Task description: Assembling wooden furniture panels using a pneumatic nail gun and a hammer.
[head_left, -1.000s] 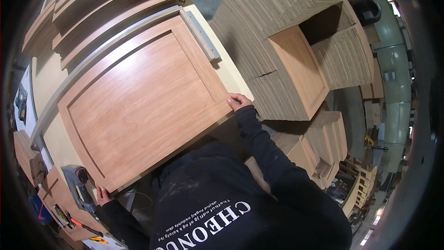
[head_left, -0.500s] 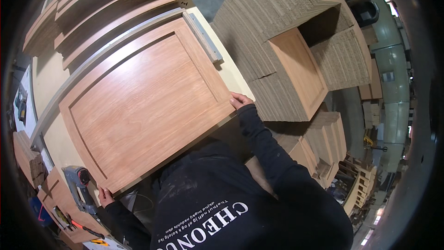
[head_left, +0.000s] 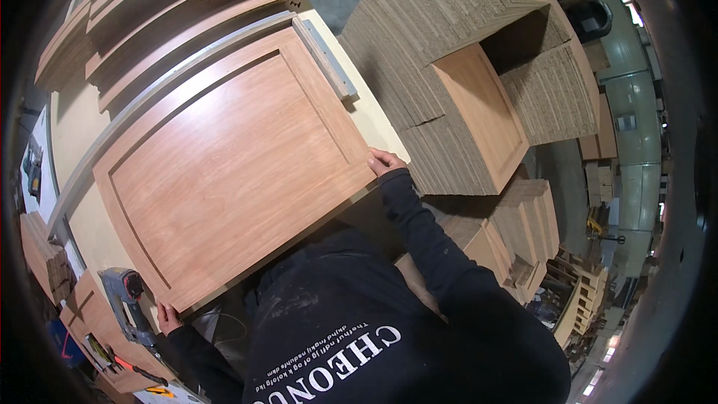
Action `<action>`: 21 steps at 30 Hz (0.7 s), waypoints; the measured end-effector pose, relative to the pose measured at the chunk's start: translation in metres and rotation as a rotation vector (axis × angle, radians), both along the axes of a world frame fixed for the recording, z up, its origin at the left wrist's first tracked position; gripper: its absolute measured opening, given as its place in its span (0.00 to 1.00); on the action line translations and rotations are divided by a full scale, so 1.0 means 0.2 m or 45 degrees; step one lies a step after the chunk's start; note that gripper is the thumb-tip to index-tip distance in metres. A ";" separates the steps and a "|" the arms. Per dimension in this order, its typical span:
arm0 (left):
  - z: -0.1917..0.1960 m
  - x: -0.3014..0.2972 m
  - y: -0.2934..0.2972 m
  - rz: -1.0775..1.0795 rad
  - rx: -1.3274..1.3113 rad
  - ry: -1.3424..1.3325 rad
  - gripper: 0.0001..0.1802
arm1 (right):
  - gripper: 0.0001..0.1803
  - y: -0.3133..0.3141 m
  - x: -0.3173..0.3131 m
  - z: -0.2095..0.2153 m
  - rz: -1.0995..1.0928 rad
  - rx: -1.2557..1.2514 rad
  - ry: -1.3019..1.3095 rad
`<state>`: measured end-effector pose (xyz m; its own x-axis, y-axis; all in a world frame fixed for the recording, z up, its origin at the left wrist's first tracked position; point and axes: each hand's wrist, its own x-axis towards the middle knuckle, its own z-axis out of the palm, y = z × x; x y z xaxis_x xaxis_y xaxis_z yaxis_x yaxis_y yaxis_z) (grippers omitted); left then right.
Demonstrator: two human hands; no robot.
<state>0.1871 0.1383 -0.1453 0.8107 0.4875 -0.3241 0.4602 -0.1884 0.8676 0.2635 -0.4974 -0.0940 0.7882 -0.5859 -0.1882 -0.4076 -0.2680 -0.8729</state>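
Note:
A large wooden cabinet door panel (head_left: 232, 164) with a raised frame lies on the pale workbench. Its far long side rests along a grey fence strip (head_left: 161, 93), and its right side is by a short stop block (head_left: 325, 60). My right hand (head_left: 385, 162) grips the near right corner, fingers closed over the edge. At the near left corner, my left hand (head_left: 168, 317) pinches the panel's edge. Beside that hand, a grey and black nail gun (head_left: 126, 299) lies on the bench. The undersides of both grips are hidden.
Stacked curved-looking boards (head_left: 202, 22) stand beyond the fence. To the right rises a tall pile of panels (head_left: 419, 52) with a framed door (head_left: 482, 105) in it. More boards (head_left: 527, 224) are stacked lower right. Hand tools (head_left: 112, 355) lie on another panel at lower left.
Almost nothing differs. The whole view has shifted very slightly; both hands keep the same places on the panel, which stays against the fence.

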 end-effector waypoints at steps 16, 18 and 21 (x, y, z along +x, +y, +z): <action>0.21 0.00 -0.32 0.147 0.043 -0.106 0.20 | 0.16 -0.26 -0.01 -0.17 0.141 0.429 -0.007; 0.24 -0.01 -0.33 0.171 0.027 -0.133 0.19 | 0.17 -0.27 0.00 -0.18 0.090 0.444 0.063; 0.24 0.03 -0.32 0.150 0.031 -0.164 0.19 | 0.18 -0.35 0.00 -0.26 0.137 0.521 0.030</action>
<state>0.1922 0.0747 -0.0980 0.7818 0.5878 -0.2081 0.3656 -0.1619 0.9166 0.2644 -0.5680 -0.1459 0.8334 -0.3741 -0.4068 -0.4173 0.0566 -0.9070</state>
